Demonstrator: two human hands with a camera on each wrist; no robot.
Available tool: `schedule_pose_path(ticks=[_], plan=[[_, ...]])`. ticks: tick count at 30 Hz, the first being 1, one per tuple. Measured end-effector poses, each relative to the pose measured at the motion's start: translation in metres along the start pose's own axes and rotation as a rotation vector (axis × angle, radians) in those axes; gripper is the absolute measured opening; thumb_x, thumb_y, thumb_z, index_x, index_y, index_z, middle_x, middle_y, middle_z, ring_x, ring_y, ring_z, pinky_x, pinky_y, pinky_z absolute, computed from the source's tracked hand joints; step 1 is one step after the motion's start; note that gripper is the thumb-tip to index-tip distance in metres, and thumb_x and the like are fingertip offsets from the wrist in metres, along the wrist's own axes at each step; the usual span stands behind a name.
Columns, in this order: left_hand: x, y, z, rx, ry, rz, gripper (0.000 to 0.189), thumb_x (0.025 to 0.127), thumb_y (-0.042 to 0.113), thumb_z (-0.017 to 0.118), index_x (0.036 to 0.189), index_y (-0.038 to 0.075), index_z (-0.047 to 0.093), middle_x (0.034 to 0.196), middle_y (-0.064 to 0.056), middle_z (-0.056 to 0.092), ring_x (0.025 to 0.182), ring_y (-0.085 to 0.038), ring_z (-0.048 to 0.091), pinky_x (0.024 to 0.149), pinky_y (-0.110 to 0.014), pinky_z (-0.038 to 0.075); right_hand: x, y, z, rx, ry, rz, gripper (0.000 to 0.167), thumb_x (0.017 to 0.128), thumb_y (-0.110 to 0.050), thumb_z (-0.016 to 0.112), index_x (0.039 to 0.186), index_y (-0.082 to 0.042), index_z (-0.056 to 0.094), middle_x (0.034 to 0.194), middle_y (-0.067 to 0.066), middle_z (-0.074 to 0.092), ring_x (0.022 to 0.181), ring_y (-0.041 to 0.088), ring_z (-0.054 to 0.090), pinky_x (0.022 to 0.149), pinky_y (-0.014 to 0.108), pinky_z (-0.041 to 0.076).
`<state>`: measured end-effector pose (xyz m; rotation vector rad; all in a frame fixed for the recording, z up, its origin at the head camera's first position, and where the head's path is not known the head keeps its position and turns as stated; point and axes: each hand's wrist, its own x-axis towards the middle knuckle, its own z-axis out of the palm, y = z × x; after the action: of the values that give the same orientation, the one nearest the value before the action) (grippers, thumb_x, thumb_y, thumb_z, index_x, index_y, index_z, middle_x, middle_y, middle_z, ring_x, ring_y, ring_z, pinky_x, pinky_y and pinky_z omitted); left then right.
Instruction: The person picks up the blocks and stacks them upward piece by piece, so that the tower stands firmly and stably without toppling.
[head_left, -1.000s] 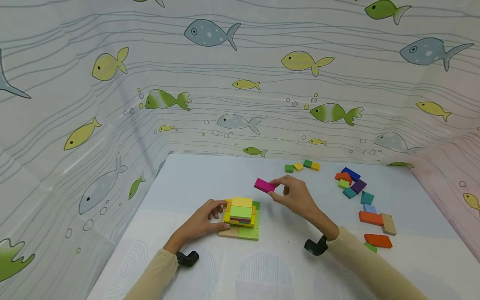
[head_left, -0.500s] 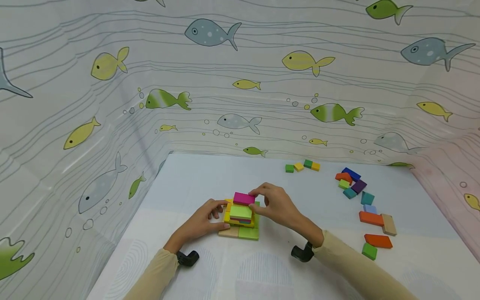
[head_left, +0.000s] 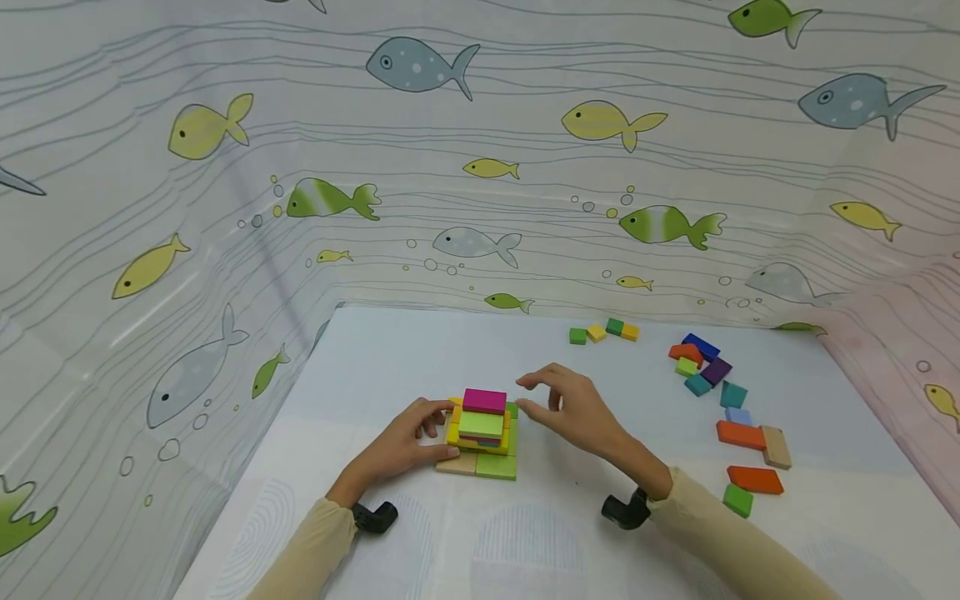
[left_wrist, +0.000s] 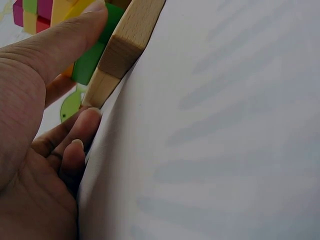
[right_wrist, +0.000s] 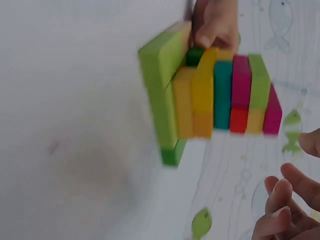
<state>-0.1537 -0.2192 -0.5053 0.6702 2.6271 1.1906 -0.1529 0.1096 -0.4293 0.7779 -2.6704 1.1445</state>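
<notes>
A layered stack of wooden blocks (right_wrist: pixel 202 90) stands on the table, wide at its base and narrowing upward. On its top, at the back, lies a magenta block (head_left: pixel 485 401), behind a light green block (head_left: pixel 481 426). My left hand (head_left: pixel 408 437) holds the stack's left side, thumb toward the front and index finger toward the back. In the left wrist view, the thumb (left_wrist: pixel 70 42) lies against the blocks, over a green block (left_wrist: pixel 89 64). Just right of the stack, my right hand (head_left: pixel 573 408) hovers with thumb and fingers parted, nothing between them.
Small green and yellow blocks (head_left: pixel 596 333) lie at the table's back. To the right are scattered several loose blocks, among them a purple block (head_left: pixel 716 371), a plain wood block (head_left: pixel 776 447), a red-orange block (head_left: pixel 754 479) and a green block (head_left: pixel 738 500). Fish-patterned sheeting (head_left: pixel 405 275) walls the table.
My right hand carried the magenta block left onto the stack's top, let it go and drew back to the right. My left hand has stayed at the stack.
</notes>
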Motion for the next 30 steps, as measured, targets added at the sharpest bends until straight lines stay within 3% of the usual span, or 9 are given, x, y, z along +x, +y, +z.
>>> schedule_pose_path(ticks=[5, 11, 18, 21, 26, 30], plan=[[0.0, 0.001, 0.0, 0.004, 0.002, -0.009, 0.072, 0.086, 0.047, 0.084, 0.146, 0.021, 0.054, 0.11, 0.003, 0.054, 0.094, -0.015, 0.051, 0.079, -0.031, 0.043, -0.033, 0.043, -0.037, 0.01, 0.023, 0.14, 0.027, 0.094, -0.027, 0.078, 0.12, -0.02, 0.075, 0.113, 0.0, 0.072, 0.076, 0.015, 0.057, 0.063, 0.026, 0.05], [0.001, 0.0, -0.001, -0.003, -0.002, -0.01, 0.073, 0.085, 0.048, 0.083, 0.146, 0.021, 0.054, 0.11, 0.003, 0.053, 0.094, -0.016, 0.051, 0.08, -0.031, 0.043, -0.091, 0.104, -0.09, -0.065, 0.029, 0.31, 0.034, 0.096, -0.033, 0.075, 0.124, -0.013, 0.073, 0.114, 0.006, 0.071, 0.075, 0.017, 0.056, 0.057, 0.026, 0.045], [0.0, -0.003, 0.002, -0.025, -0.003, -0.017, 0.073, 0.085, 0.048, 0.083, 0.147, 0.021, 0.053, 0.112, 0.004, 0.053, 0.095, -0.017, 0.052, 0.081, -0.031, 0.043, -0.146, 0.149, -0.14, -0.171, 0.0, 0.565, 0.054, 0.095, -0.047, 0.074, 0.131, -0.007, 0.068, 0.089, 0.007, 0.059, 0.08, 0.024, 0.051, 0.057, 0.028, 0.045], [-0.001, -0.002, 0.002, -0.027, -0.003, -0.017, 0.073, 0.086, 0.048, 0.083, 0.147, 0.021, 0.053, 0.112, 0.003, 0.053, 0.095, -0.017, 0.051, 0.081, -0.031, 0.043, -0.162, 0.162, -0.151, -0.204, -0.01, 0.626, 0.062, 0.093, -0.05, 0.074, 0.133, -0.003, 0.065, 0.099, 0.018, 0.06, 0.088, 0.032, 0.053, 0.061, 0.032, 0.051], [-0.002, 0.002, 0.001, -0.023, 0.002, -0.01, 0.073, 0.086, 0.046, 0.083, 0.147, 0.019, 0.053, 0.112, 0.002, 0.054, 0.095, -0.017, 0.051, 0.08, -0.031, 0.043, -0.177, 0.176, -0.159, -0.202, -0.01, 0.676, 0.072, 0.091, -0.056, 0.074, 0.136, -0.001, 0.061, 0.129, 0.033, 0.052, 0.1, 0.041, 0.052, 0.066, 0.038, 0.056], [-0.001, 0.002, 0.001, -0.037, 0.003, 0.015, 0.07, 0.088, 0.042, 0.083, 0.147, 0.017, 0.053, 0.114, -0.001, 0.055, 0.096, -0.018, 0.051, 0.081, -0.032, 0.043, -0.181, 0.18, -0.162, -0.195, -0.03, 0.683, 0.071, 0.092, -0.053, 0.075, 0.138, -0.001, 0.06, 0.13, 0.032, 0.051, 0.097, 0.037, 0.052, 0.065, 0.035, 0.05]])
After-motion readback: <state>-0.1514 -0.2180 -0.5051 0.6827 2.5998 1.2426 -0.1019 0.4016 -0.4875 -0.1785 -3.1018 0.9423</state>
